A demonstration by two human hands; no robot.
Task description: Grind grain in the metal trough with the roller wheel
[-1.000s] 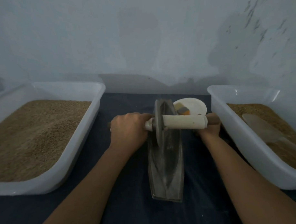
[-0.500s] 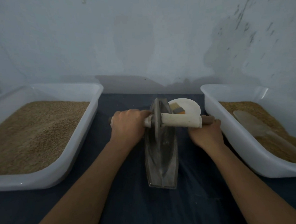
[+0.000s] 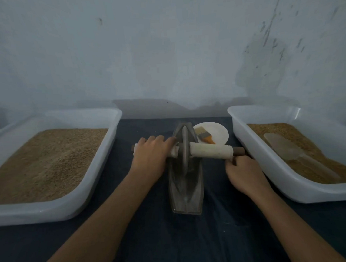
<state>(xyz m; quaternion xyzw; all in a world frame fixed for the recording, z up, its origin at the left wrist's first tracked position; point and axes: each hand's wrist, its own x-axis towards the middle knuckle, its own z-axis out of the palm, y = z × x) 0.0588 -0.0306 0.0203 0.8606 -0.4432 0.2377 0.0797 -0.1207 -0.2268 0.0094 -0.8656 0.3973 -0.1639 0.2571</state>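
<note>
The grey metal trough [image 3: 187,197] lies lengthwise on the dark cloth in front of me. The roller wheel [image 3: 185,150] stands in its far half, with a pale wrapped handle [image 3: 210,152] sticking out on each side. My left hand [image 3: 151,153] lies over the left handle with its fingers curled round it. My right hand [image 3: 243,171] sits just below the handle's right end, fingers curled against it near the bare wooden tip [image 3: 240,151]. Grain inside the trough is too dim to make out.
A white tub of grain [image 3: 53,211] stands at the left. Another white tub [image 3: 254,171] at the right holds grain and a clear scoop [image 3: 286,148]. Behind the trough, a white plate [image 3: 219,132] carries an orange-handled brush [image 3: 204,136]. A wall closes the far side.
My right hand has slid from over the handle's right end to just beneath it. The handle's right end now slants toward me. The wheel stays in the trough's far half.
</note>
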